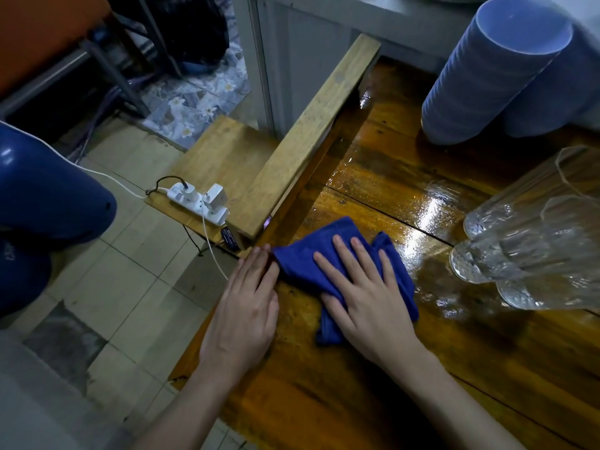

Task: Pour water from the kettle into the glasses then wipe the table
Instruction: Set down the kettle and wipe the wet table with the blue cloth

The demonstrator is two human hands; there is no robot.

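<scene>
A crumpled blue cloth [302, 254] lies on the wet, glossy wooden table [373, 368] near its left edge. My right hand [363, 293] presses flat on the cloth, fingers spread. My left hand [243, 313] rests flat at the table's left edge, fingertips touching the cloth's left side. Clear faceted glasses [532, 248] stand at the right edge of the view. A film of water [422, 203] shines on the boards between the cloth and the glasses. No kettle is in view.
Stacked blue plastic cups [480, 79] stand at the table's far right. A raised wooden plank [308, 134] borders the table's left side. Beyond it, a low wooden shelf holds a white power strip [198, 199] with plugs and cables. Tiled floor lies to the left.
</scene>
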